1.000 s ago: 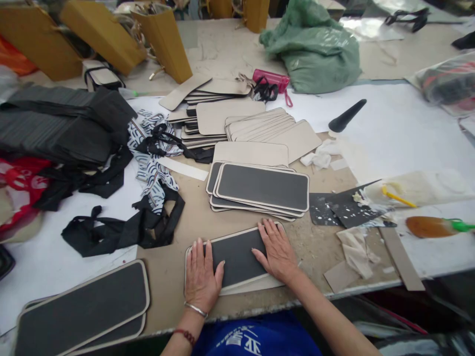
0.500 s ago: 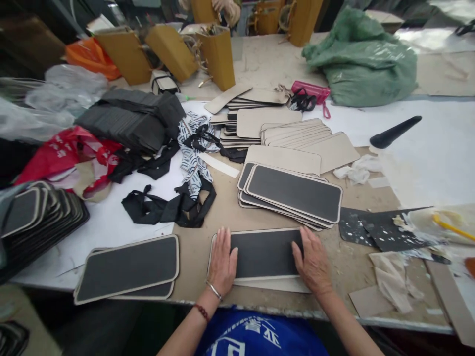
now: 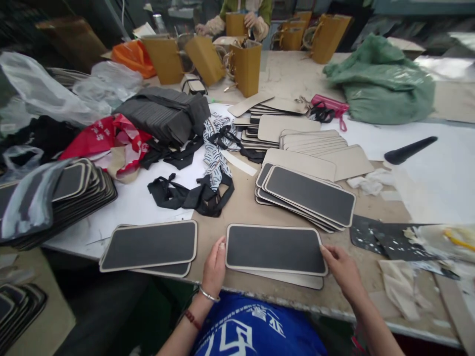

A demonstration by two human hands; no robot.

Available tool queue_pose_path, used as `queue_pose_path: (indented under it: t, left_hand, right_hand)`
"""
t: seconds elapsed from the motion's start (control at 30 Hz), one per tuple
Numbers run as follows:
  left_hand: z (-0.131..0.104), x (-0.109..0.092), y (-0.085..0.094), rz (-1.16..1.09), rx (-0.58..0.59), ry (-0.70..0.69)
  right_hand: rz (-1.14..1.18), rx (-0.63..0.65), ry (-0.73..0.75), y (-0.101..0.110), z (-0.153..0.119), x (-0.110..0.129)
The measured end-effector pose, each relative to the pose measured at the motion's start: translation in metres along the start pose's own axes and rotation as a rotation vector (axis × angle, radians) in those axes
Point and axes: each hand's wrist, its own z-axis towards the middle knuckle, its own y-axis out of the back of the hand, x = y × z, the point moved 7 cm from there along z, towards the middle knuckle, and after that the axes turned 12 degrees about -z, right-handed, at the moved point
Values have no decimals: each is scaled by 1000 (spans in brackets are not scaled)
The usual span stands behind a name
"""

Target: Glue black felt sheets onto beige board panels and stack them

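A dark grey panel with a beige border (image 3: 274, 249) lies in front of me at the table's near edge. Under it, a beige panel (image 3: 297, 279) sticks out along the lower side. My left hand (image 3: 215, 264) is closed at the panel's left edge, fingers together and partly hidden. At the opposite end my right hand (image 3: 339, 269) pinches the right edge between thumb and fingers. To the left rests another pair of bordered panels (image 3: 150, 247), one overlapping the other. Behind my right hand is a stack of similar panels (image 3: 309, 195).
Beige pieces (image 3: 311, 141) are fanned out beyond the stack. Black straps (image 3: 191, 195), a bundle of dark pieces (image 3: 163, 113) and a panel pile (image 3: 81, 198) occupy the left. A green bag (image 3: 386, 81) lies at the back right; a co-worker (image 3: 245, 20) handles mustard bags opposite.
My hands have gone from lying flat on top of the panel to its two short edges. The view has shifted, so the table's things appear further right.
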Motion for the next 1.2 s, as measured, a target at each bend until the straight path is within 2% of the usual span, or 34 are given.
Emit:
queue_pose_path:
  t: [0.17,0.3,0.4,0.5,0.57,0.67,0.77,0.9,1.03,1.2]
  left_hand:
    - [-1,-4,-2,15,66,7]
    - [0,-5,-6,105,143,-49]
    - [-2,-7,-10,214,194,-146]
    - [-5,-18,-18,392,217,-300]
    - [-9,-32,-32,504,265,-436]
    - [-21,-54,-72,562,491,-586]
    - [-33,-74,-116,590,712,-579]
    - [-44,-95,-158,659,832,-488]
    - [-49,-104,-177,779,829,-457]
    - [-52,-108,-180,858,786,-474]
  right_hand:
    - [105,49,98,7,-11,24]
    - [259,203,78,1,-20,34]
    - [374,302,32,-2,-27,39]
    - [484,321,-8,1,-34,42]
    - [549,324,-50,2,-38,41]
    - [676,378,-166,-8,-43,33]
    - [859,462,-226,-23,-47,25]
    - [950,479,-228,-34,-50,19]
    - [1039,518,-152,-37,-58,27]
    - [1046,468,-142,-38,-64,31]
